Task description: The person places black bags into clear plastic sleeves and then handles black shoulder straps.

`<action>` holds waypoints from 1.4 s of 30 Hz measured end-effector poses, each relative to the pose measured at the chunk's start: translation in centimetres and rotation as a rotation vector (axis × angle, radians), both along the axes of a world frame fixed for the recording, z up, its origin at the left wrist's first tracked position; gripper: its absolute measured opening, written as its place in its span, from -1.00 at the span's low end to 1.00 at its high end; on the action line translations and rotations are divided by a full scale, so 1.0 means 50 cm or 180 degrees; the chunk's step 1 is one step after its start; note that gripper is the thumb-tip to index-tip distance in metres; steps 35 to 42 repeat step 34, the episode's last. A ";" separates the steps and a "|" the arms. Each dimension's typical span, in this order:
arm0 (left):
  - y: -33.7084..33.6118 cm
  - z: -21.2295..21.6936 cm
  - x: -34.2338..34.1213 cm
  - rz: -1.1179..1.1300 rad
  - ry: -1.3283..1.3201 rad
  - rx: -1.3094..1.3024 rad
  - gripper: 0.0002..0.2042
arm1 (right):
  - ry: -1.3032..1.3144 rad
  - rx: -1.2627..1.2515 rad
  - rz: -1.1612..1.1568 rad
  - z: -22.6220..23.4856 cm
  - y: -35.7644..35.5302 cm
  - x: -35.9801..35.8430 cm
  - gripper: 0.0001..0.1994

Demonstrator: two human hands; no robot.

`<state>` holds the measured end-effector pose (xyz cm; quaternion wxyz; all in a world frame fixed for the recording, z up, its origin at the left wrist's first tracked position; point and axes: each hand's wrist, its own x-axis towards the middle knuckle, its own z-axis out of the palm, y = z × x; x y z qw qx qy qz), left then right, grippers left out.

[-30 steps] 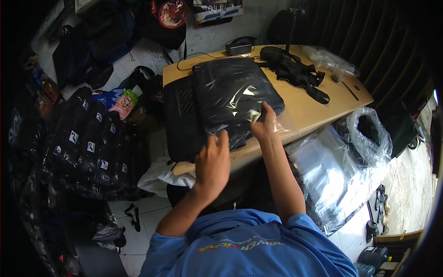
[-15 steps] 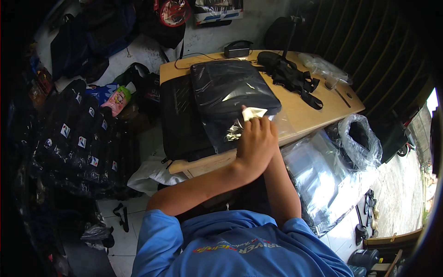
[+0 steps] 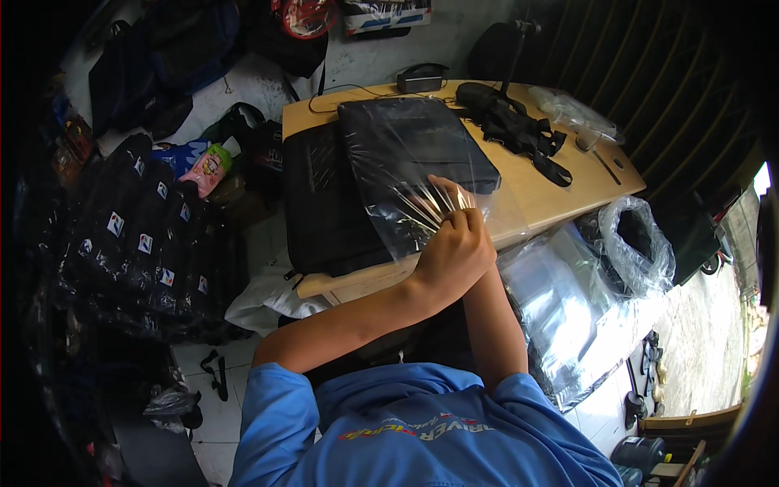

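Observation:
A flat black case (image 3: 422, 146) lies inside a clear plastic bag (image 3: 388, 207) on the table. The bag's near end is drawn into tight folds that fan out from my hands. My left hand (image 3: 456, 247) is closed on the gathered plastic, its forearm crossing over my right forearm. My right hand (image 3: 449, 193) sits just beyond it, mostly hidden behind the left one; some of its fingers show at the bunched plastic, curled about it. A larger black case (image 3: 318, 211) lies flat under the left part of the bag.
The wooden table (image 3: 531, 203) holds black straps (image 3: 519, 134), a dark box (image 3: 422, 79), a clear cup (image 3: 586, 140) and crumpled plastic (image 3: 572, 112). Wrapped black goods (image 3: 134, 235) are stacked at left. Clear plastic sheets (image 3: 568, 308) lie right of my arms.
The plastic at the near end is now pulled tauter, with folds spreading from my hands. The pale patch over my right fingers is gone and more of those fingers shows.

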<state>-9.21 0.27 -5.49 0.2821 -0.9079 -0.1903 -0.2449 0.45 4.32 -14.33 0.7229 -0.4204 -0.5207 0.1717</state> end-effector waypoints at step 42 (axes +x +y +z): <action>0.178 -0.091 -0.142 -0.0598 -0.4386 -0.6972 -0.73 | 0.3163 -0.1873 0.1588 0.009 -0.131 0.027 -0.67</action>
